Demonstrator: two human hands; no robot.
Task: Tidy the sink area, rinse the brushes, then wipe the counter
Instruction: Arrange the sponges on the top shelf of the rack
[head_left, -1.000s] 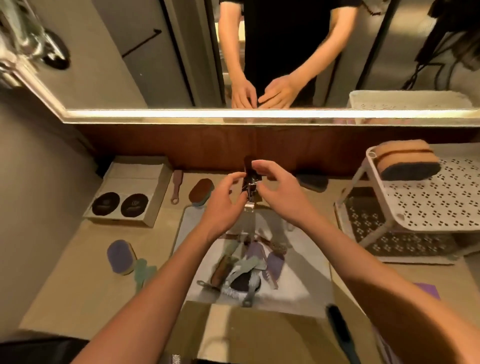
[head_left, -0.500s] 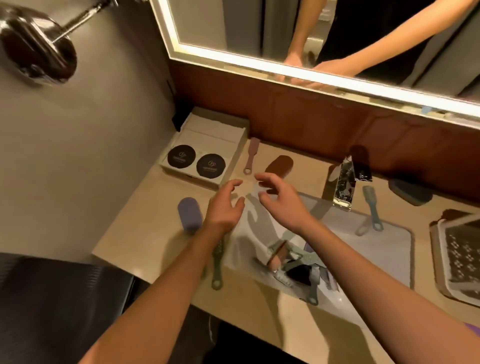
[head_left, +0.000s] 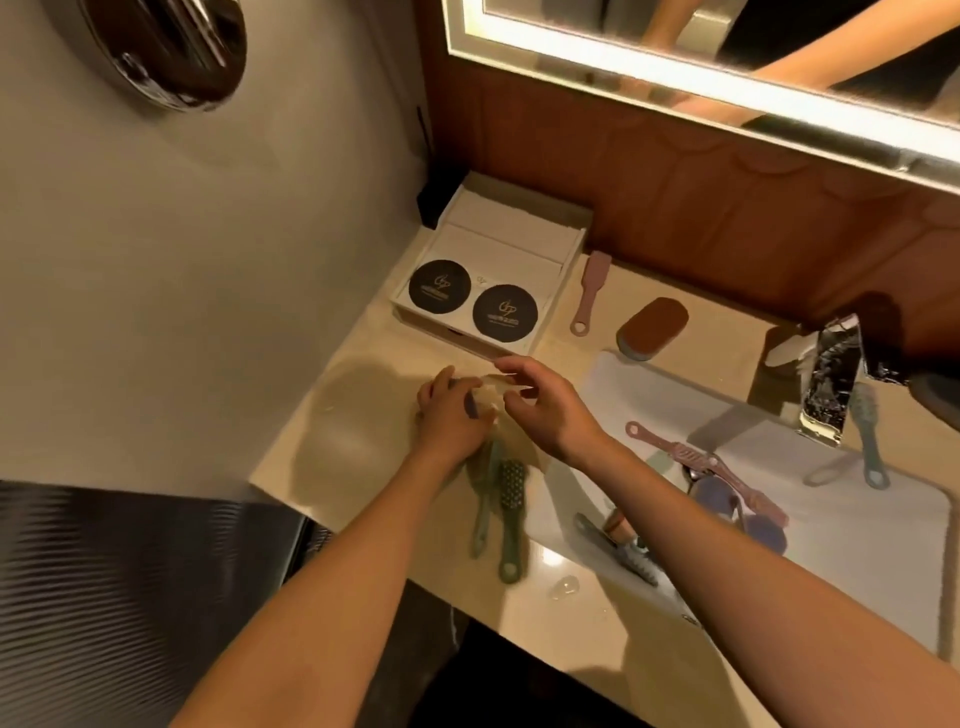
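Note:
On the beige counter (head_left: 358, 441) left of the sink, my left hand (head_left: 449, 418) lies over a small purple brush (head_left: 472, 406) with its fingers curled round it; only a sliver of purple shows. My right hand (head_left: 545, 410) hovers just beside it, fingers loosely bent, holding nothing. Two green handled brushes (head_left: 510, 512) lie on the counter just below my left hand. The white sink (head_left: 857, 551) holds several brushes, among them a pink one (head_left: 675, 451) and a purple one (head_left: 727, 499). The chrome faucet (head_left: 830, 387) stands behind the sink.
A white box with two black round discs (head_left: 493, 283) sits at the back left corner. Beside it lie a pink handled brush (head_left: 589, 291) and a brown-topped brush (head_left: 652, 327). Another green brush (head_left: 868, 434) lies under the faucet. Wall at left, lit mirror above.
Both hands left the faucet and swung left over the counter. My left hand has come down onto the purple brush; the right hand followed beside it. The view turned left.

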